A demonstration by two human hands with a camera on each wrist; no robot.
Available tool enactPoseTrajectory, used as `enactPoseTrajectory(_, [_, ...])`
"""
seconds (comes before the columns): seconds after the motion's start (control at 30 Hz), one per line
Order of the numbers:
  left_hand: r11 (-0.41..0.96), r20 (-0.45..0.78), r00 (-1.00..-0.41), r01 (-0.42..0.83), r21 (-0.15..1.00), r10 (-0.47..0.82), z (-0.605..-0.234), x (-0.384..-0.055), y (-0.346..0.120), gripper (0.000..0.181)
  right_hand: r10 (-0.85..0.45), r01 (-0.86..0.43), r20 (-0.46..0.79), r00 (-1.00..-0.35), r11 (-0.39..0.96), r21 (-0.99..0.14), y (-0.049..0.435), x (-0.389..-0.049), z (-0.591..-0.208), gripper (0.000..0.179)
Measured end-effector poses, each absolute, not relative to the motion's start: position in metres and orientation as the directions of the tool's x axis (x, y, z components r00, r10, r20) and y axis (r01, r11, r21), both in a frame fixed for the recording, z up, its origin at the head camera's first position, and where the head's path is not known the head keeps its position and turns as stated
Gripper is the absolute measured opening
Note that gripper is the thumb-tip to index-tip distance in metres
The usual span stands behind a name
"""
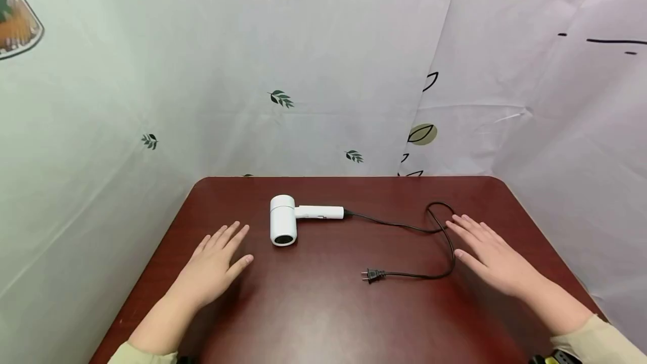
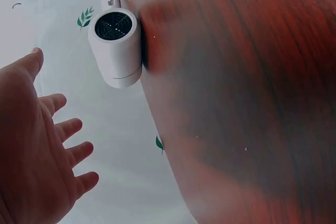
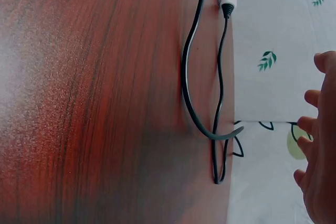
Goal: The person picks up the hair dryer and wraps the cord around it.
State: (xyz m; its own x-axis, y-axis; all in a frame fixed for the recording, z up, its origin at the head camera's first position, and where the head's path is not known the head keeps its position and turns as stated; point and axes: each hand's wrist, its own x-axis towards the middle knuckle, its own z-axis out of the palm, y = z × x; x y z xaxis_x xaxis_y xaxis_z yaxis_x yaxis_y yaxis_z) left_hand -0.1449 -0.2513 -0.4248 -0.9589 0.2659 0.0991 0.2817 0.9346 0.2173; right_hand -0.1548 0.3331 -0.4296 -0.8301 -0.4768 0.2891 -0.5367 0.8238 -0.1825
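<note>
Cream sleeves (image 1: 598,342) at bottom edge, left hand (image 1: 212,268) and right hand (image 1: 492,257) held raised over a dark red-brown wood-grain table (image 1: 323,319); both hands spread, fingers extended with small gaps, thumbs out, neither has hold of anything. Black two-prong plug (image 1: 374,276) lies between the hands, prongs toward the left. Black power cord (image 1: 414,276) runs from it to the right, crosses itself in a loop near right fingertips, then back to the dryer handle. White hair dryer (image 1: 283,221) lies on the far half of the table, right of left hand, barrel outlet facing the person, handle (image 1: 319,212) pointing right. Pale fabric backdrop (image 1: 323,60) with leaf prints behind
</note>
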Motion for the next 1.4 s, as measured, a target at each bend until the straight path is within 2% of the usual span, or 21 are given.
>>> enactPoseTrajectory(0.27, [0.949,0.097,-0.972,0.232,0.214,0.216,-0.425,-0.151,-0.253,0.074,-0.479,-0.539,0.274,-0.834,0.813,-0.218,0.330,-0.156,-0.428,0.055])
enactPoseTrajectory(0.33, [0.948,0.076,-0.981,0.193,0.254,0.180,-0.424,-0.156,-0.252,0.075,-0.461,-0.516,0.245,-0.853,0.817,-0.258,0.328,-0.156,-0.427,0.051])
enactPoseTrajectory(0.43, [0.915,-0.016,-0.994,0.096,0.391,0.111,-0.419,-0.165,-0.250,0.082,-0.434,-0.462,0.157,-0.887,0.825,-0.326,0.321,-0.157,-0.425,0.045])
enactPoseTrajectory(0.57, [0.817,-0.141,-0.989,-0.053,0.574,0.035,-0.412,-0.183,-0.248,0.091,-0.377,-0.347,0.014,-0.926,0.837,-0.423,0.306,-0.160,-0.421,0.040])
enactPoseTrajectory(0.73, [0.649,-0.239,-0.971,-0.180,0.739,0.003,-0.410,-0.204,-0.242,0.085,-0.341,-0.230,-0.145,-0.929,0.837,-0.496,0.284,-0.162,-0.422,0.029])
enactPoseTrajectory(0.87, [0.506,-0.299,-0.954,-0.267,0.820,-0.019,-0.416,-0.219,-0.236,0.081,-0.314,-0.151,-0.234,-0.920,0.835,-0.529,0.267,-0.162,-0.428,0.020])
enactPoseTrajectory(1.07, [0.375,-0.367,-0.930,-0.343,0.861,-0.006,-0.425,-0.236,-0.231,0.076,-0.259,0.064,-0.385,-0.886,0.754,-0.653,0.237,-0.161,-0.432,0.008])
enactPoseTrajectory(1.23, [0.317,-0.408,-0.913,-0.386,0.866,0.002,-0.428,-0.246,-0.225,0.073,-0.234,0.149,-0.445,-0.864,0.726,-0.671,0.219,-0.166,-0.433,0.022])
enactPoseTrajectory(1.4, [0.321,-0.439,-0.898,-0.415,0.851,0.004,-0.430,-0.252,-0.218,0.074,-0.194,0.189,-0.516,-0.834,0.778,-0.599,0.212,-0.172,-0.441,0.055])
